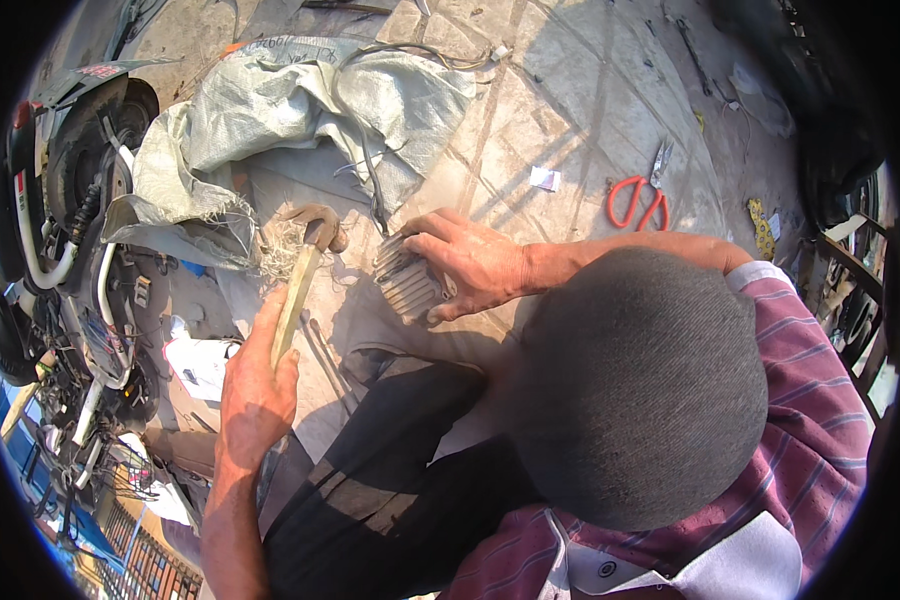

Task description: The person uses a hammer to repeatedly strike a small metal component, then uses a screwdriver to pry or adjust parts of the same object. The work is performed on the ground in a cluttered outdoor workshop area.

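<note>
My left hand (259, 382) grips the wooden handle of a claw hammer (295, 304). The rusty head is raised in the view, left of my right hand (469, 262). That hand is spread over a ridged, finned metal part (409, 289) on the ground, fingers on its upper side and thumb at its lower edge. My palm hides some of the part. A dark cable (371, 165) runs up from beside it, over a woven plastic sack (270, 112). Tangled pale strands (281, 251) lie behind the hammer head.
Red-handled scissors (637, 202) and a small white packet (545, 178) lie on the paving. Thin rods (328, 360) lie near my dark-trousered leg (390, 457). A two-wheeler (101, 202) stands along the left. A spanner (691, 56) lies top right. A rounded dark-fabric shape (645, 390) blocks the lower right.
</note>
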Action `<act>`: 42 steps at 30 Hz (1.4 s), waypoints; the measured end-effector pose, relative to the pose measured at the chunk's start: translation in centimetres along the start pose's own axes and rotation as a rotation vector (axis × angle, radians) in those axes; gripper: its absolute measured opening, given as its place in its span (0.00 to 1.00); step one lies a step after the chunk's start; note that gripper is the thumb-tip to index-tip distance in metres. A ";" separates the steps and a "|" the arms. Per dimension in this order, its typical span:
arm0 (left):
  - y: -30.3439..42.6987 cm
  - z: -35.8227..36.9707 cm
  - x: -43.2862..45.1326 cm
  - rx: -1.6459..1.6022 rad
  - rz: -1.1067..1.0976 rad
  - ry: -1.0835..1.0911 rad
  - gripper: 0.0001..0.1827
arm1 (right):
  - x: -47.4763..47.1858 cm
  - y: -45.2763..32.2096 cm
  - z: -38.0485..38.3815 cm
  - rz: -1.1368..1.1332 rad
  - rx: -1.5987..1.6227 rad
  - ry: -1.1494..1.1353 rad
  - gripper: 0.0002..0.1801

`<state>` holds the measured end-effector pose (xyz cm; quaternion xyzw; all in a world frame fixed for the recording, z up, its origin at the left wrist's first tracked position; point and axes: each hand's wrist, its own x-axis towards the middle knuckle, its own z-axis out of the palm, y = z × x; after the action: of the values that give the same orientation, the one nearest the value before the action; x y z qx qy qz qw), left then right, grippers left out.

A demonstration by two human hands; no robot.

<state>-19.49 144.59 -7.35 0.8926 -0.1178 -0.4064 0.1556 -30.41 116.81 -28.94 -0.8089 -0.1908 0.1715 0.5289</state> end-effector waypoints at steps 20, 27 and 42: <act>-7.6 2.6 2.5 -0.065 -0.063 -0.193 0.38 | 3.4 4.9 -0.3 0.307 0.311 0.072 0.47; -8.0 2.9 3.0 -0.050 -0.196 -0.246 0.39 | 4.0 7.3 -1.2 0.483 0.516 -0.332 0.58; -7.5 3.3 3.6 0.001 -0.216 -0.251 0.39 | 3.4 6.3 -0.7 0.436 0.520 -0.448 0.52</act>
<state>-19.11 149.72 -14.68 0.8425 -0.0397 -0.5288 0.0947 -26.37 115.62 -34.71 -0.6124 -0.0754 0.4942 0.6124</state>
